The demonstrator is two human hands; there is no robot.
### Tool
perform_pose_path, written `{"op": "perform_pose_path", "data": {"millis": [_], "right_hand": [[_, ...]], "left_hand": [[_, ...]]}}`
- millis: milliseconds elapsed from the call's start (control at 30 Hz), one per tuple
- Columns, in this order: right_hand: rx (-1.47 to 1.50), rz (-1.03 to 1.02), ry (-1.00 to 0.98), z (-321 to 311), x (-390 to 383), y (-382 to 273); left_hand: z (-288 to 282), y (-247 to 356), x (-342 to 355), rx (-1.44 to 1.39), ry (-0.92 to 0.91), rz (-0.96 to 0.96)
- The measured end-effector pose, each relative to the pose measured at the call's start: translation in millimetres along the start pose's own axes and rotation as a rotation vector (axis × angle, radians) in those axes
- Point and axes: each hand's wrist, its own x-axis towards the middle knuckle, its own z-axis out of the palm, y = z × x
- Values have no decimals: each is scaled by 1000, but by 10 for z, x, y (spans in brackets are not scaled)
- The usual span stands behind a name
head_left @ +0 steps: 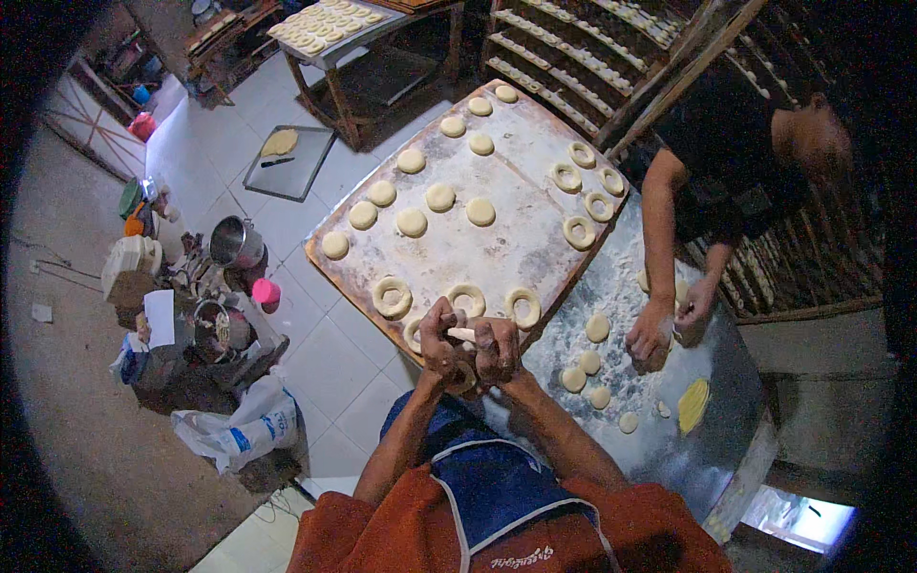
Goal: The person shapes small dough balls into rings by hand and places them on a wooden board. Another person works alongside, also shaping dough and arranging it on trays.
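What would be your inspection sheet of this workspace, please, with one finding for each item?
Surface: flour-dusted board, beside a floured metal table.
Work pieces: dough rounds and dough rings on the board.
Clutter: steel pot, pink cup, plastic bag at left; metal tray on the floor.
Hands: left hand and right hand hold a dough piece.
Cables: thin cables at far left.
Surroundings: loaded rack at top; co-worker's hands at the metal table.

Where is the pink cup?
In the head view, the pink cup is on the left, just below and right of the shiny metal pot, to the left of the floury board.
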Motion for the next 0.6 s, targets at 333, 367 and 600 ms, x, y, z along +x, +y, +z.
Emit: {"op": "perform_pose_path", "data": {"millis": [333, 367, 600], "right_hand": [[269, 639, -467, 276, 1187, -24], [87, 501, -405, 394, 1085, 147], [6, 392, -457, 477, 1102, 227]], "left_hand": [[-346, 694, 883, 842, 289, 189], [-382, 675, 959, 1032, 271, 165], [-537, 784, 980, 1510, 98, 385]]}}
